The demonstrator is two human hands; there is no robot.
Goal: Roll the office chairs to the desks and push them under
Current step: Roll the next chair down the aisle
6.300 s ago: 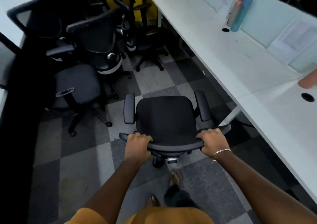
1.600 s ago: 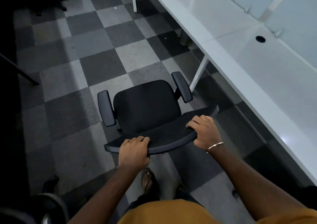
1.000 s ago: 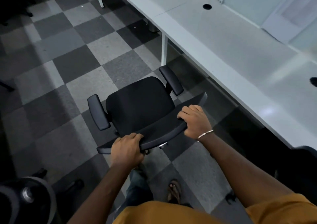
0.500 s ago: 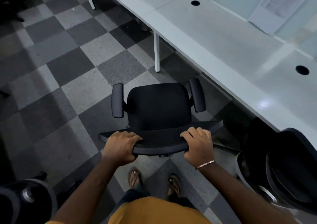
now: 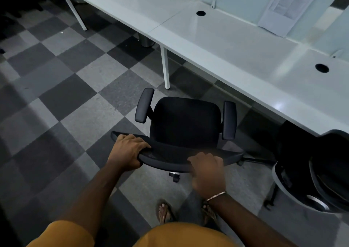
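A black office chair (image 5: 186,123) with two padded armrests stands on the checkered floor, its seat facing the long white desk (image 5: 236,44). My left hand (image 5: 127,153) grips the left end of the chair's backrest top. My right hand (image 5: 207,172) grips the same rim further right, fingers curled over it. The chair's front sits just short of the desk edge, to the right of a white desk leg (image 5: 164,68).
A second dark chair (image 5: 319,173) with a grey shell is tucked against the desk at the right, close to the held chair's base. A paper sheet (image 5: 287,6) hangs on the divider panel. Open carpet lies to the left. My sandalled feet (image 5: 164,211) are below.
The chair has swung to the right and now faces the desk more squarely. Both hands still hold the backrest top; the right hand has slid inward along the rim.
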